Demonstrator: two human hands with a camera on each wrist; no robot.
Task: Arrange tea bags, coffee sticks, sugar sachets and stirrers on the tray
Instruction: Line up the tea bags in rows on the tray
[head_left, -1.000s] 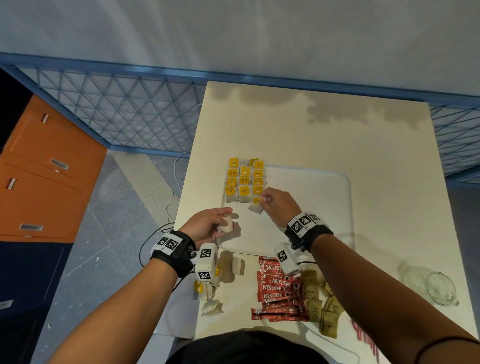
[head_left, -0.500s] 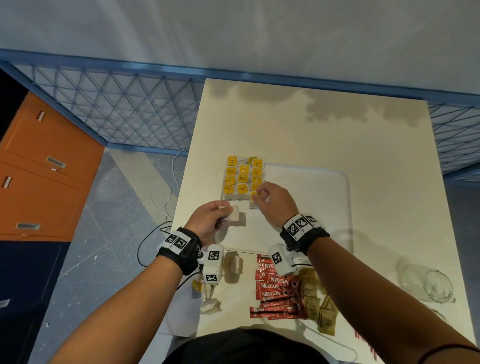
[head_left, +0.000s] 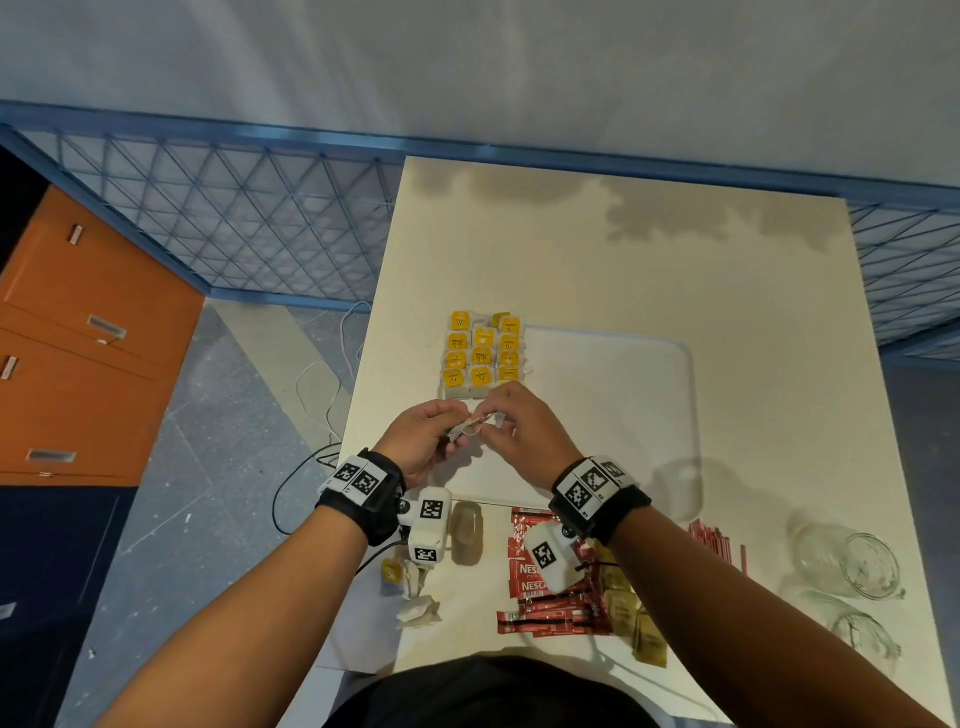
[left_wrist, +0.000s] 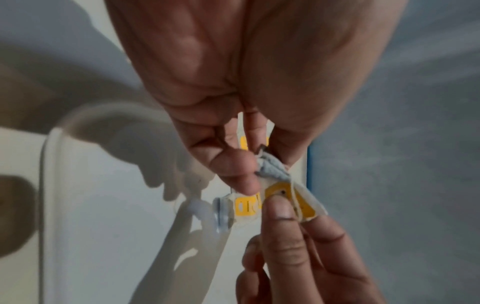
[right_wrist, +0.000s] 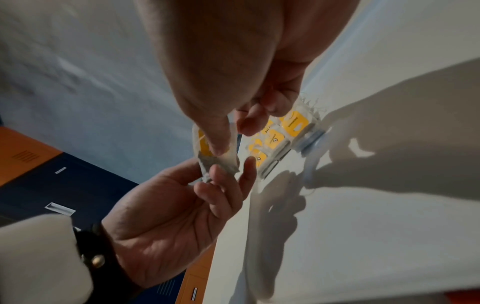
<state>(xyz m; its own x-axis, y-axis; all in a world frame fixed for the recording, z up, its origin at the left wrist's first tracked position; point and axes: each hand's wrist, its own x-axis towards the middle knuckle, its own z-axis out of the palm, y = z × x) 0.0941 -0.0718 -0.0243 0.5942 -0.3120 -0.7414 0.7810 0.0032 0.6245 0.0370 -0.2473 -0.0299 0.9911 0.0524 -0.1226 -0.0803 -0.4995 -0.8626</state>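
Bench (head_left: 675, 270): tray (head_left: 623, 395) carried tea-bag rows (head_left: 480, 356) | left hand (head_left: 423, 441), right hand (head_left: 524, 434) both pinched tea bag (head_left: 470, 428) | coffee sticks (head_left: 535, 582) nearside.

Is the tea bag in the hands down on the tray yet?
Not yet. Both the left hand and right hand pinch the tea bag above the tray.

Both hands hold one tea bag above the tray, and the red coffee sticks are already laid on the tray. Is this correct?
Not entirely. Both the left hand and right hand hold the tea bag above the tray, but the head view shows the coffee sticks lying on the table, off the tray.
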